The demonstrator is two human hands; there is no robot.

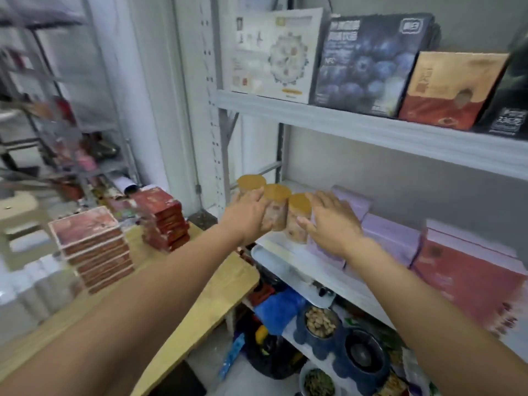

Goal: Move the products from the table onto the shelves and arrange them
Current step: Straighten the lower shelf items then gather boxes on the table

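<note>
Room: a storeroom, with pale metal shelving (371,132) on the right and a wooden table (200,295) on the left, pushed up to the rack.
Upper shelf: four big boxes stand in a row. There is a white one (274,55), a dark blueberry one (368,64), an orange-red one (448,90), and a black one cut off by the picture edge.
Middle shelf (274,247): lilac boxes (391,235) lie flat towards the right; blur stops me counting them.
Table stock: two stacks of flat red boxes are not yet shelved, the near stack (91,241) and the far stack (163,218). The number per stack is too smeared to count.
Task items in hand: three clear jars with yellow lids, left (251,182), middle (276,192) and right (299,202), stand upright in a touching diagonal row at the left end of the middle shelf.
Left hand (248,215): fingers fairly straight, laid against the row's left side.
Right hand (334,224): fingers spread and uncurled, thumb at the right jar and the rest over the nearest lilac box.
Stage: likely squaring the row up between both palms.
Risk: uneven squeezing could pop the middle jar out of line or tip it.
Risk: the row sits near the front lip, so a pull towards the body could drop a jar off the shelf.
Risk: a forearm swing could clip the far stack.
</note>
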